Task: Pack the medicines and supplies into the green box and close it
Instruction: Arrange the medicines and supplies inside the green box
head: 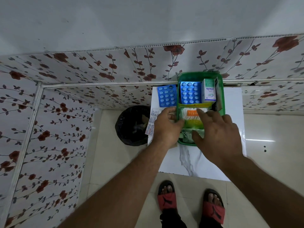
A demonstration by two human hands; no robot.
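Observation:
The green box (pixel 221 96) stands open on a small white table (pixel 233 102). Inside it lie a blue blister strip (pixel 190 92), a white Optibex carton (pixel 208 92) and a white-orange-green packet (pixel 191 115) near the front. My left hand (pixel 166 125) grips the box's left wall, thumb over the packet's edge. My right hand (pixel 218 129) hovers over the box's front, fingers spread and touching the packet. A second blue blister strip (pixel 166 95) lies on the table left of the box. A printed leaflet (pixel 152 120) lies beside my left hand.
A black bin (pixel 131 125) with a liner stands on the floor left of the table. Flower-patterned walls close in at the left and behind. My feet in red sandals (pixel 190 204) stand before the table's front edge.

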